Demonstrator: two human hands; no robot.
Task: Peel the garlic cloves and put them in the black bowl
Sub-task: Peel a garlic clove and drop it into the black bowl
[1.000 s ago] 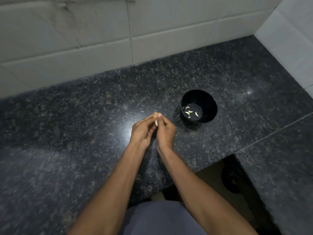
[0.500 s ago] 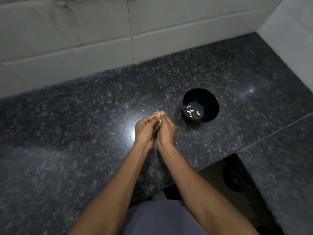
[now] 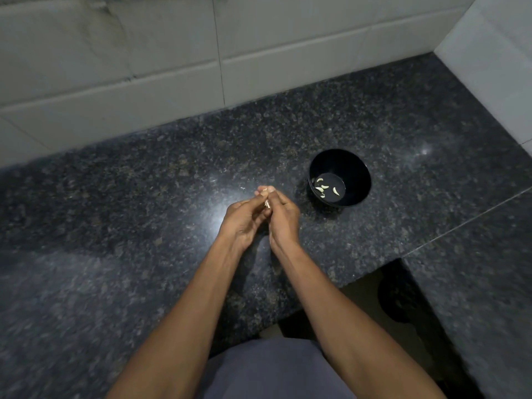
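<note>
Closest to me I see my two forearms reaching out over the dark granite counter [image 3: 121,214], meeting above its middle. My left hand [image 3: 243,218] and right hand [image 3: 283,216] are pressed close together, fingers curled inward, and between their fingertips they pinch a small pale garlic clove [image 3: 267,203]. Only a sliver of it shows, so I cannot tell how much skin is on it; I judge that I am mid-peel on this one. A tiny light fleck [image 3: 242,188] lies on the stone just beyond my left hand, possibly a scrap of skin, though it is too small to be sure.

A little further out and to the right, near my right hand but apart from it, stands the black bowl [image 3: 357,171]. Several peeled cloves [image 3: 325,188] lie on its bottom, pale and curved, perhaps five or six, gathered toward the left side.

So part of the job looks done: a handful of cloves are already in the bowl. What I reckon is left for this clove is to finish stripping it and drop it in. I see no unpeeled cloves waiting on the counter, so I cannot say how many remain.

Beyond the bowl the counter runs to the tiled wall [image 3: 172,67].
</note>
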